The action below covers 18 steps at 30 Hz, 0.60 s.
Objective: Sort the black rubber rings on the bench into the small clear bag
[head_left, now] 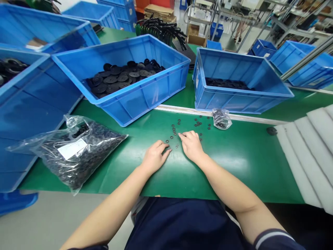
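Small black rings (173, 130) lie scattered on the green tabletop around both hands. My left hand (155, 157) rests low over the table, thumb and forefinger close together around a tiny dark piece too small to name. To its right, my right hand (191, 146) reaches over the table with its forefinger stretched out, the tip beside a few of the rings. Nothing shows in its fingers, though their undersides are hidden. A small, clear bag (222, 119) of dark parts lies beyond the right hand. Between the hands sits a tiny clear or metallic piece (177, 146).
A large plastic bag (78, 149) of black parts lies at left. Behind the hands stand a blue bin (145, 99) of black discs and another blue bin (241, 99) with dark parts. White foam sheets (307, 156) are at right. A white strip (182, 109) crosses the table.
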{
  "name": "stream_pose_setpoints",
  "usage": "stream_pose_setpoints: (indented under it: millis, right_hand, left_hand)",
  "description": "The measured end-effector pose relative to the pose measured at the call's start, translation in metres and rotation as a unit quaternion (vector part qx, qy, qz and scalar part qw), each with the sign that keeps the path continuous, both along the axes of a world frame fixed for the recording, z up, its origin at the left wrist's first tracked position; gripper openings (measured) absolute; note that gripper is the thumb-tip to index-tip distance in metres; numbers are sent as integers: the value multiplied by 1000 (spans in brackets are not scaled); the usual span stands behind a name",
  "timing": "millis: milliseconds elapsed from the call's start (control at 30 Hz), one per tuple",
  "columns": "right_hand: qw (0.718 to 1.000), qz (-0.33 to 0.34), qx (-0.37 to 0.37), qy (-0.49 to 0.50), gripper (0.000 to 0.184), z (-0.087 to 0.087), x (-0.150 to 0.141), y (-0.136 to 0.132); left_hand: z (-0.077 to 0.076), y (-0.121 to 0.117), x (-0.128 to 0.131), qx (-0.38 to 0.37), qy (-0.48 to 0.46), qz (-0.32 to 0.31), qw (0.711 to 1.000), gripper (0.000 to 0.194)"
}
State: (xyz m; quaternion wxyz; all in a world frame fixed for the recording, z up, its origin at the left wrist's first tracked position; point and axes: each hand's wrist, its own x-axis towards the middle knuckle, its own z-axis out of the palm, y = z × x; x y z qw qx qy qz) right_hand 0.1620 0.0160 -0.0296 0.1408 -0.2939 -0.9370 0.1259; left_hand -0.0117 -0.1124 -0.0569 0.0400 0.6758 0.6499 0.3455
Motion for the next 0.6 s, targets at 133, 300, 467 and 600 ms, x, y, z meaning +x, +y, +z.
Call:
stream_pose_setpoints:
  millis: [133, 300, 467, 600]
  right_hand:
    - [999, 25, -24, -3, 32, -7, 17, -12]
    - [998, 31, -41, -29, 26, -6, 9, -14]
    - [998, 24, -44, -49, 21, 0, 1, -10]
    - [997, 30, -33, -66, 20, 5, -3, -9]
  left_hand:
    - [2, 5, 4, -10, 4, 9, 1000, 17]
    - [10, 10, -1, -14, -17, 18, 1000, 8]
    - [14, 21, -10, -15, -48, 64, 997, 6]
    - [9, 26, -13, -28, -58, 63, 996, 6]
